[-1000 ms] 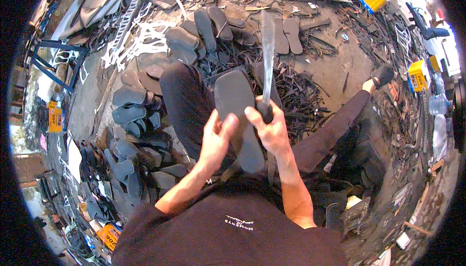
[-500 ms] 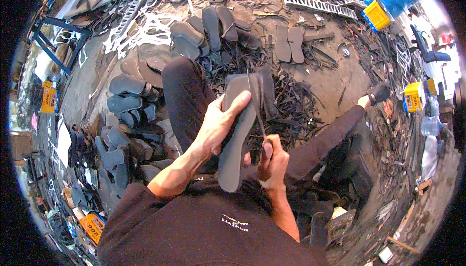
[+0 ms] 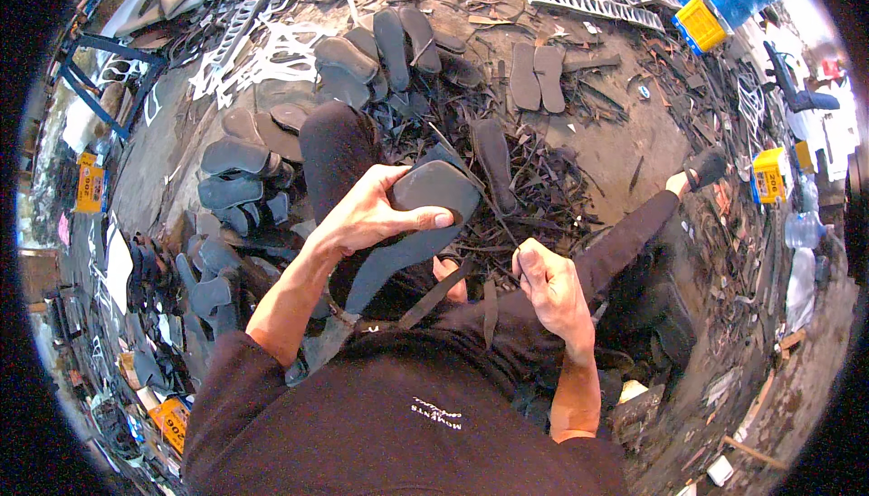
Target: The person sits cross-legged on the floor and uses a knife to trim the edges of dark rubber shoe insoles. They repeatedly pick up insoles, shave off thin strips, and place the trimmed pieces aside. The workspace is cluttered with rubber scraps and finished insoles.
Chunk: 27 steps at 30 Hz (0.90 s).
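Head view, watched remotely. I have the left hand (image 3: 376,214) clamped on a grey sole (image 3: 436,188), thumb pressed on its upper face near the wide end. The right hand (image 3: 550,290) is a tight fist around a knife (image 3: 491,210), its blade slanting up and leftward along the sole's right side.

Change against half a second ago: the sole then ran lengthwise toward the lap; it is now swung round, narrow end to the lower left. The right fist has gone outward to the right, away from the sole. One second ago the blade stood raised and clear.

The sole is above the lap, left of a loose dark sole (image 3: 493,166) lying on black scraps (image 3: 554,190).

Hard to read: the left fingers are hidden beneath the sole; the knife handle is lost inside the fist. The blade is nearly edge-on, so contact cannot be confirmed. I cannot tell whether the bluish length (image 3: 378,270) below the wide end is a second layer.
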Tool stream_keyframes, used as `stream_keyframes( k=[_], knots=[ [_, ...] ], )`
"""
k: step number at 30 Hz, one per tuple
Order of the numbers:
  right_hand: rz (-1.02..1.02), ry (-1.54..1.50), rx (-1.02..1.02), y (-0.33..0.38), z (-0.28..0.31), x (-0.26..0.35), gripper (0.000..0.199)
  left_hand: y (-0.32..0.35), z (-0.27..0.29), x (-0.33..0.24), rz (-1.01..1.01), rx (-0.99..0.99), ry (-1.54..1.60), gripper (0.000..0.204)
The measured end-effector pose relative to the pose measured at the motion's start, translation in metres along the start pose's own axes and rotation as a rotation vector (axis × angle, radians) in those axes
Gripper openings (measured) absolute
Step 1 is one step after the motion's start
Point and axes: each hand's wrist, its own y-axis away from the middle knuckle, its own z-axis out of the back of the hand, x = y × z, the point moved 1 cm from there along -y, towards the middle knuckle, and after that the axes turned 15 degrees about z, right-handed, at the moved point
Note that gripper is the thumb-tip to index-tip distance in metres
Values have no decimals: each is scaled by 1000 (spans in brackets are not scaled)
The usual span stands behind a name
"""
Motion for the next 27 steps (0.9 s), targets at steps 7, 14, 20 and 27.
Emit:
stream_keyframes(
  k=[7,14,20,27],
  knots=[
    [-1,-57,90,-6,-11,-14,62,0,-31,-2,74,373,-204,42],
    [-271,-568,-147,-10,-5,-36,67,-14,-23,22,-236,-185,-357,35],
    [-230,-504,-229,-3,-22,-42,65,-32,-14,37,-113,-479,806,36],
    [83,83,-365,6,-71,4,54,-38,-70,30,-151,-487,1087,39]
  ],
)
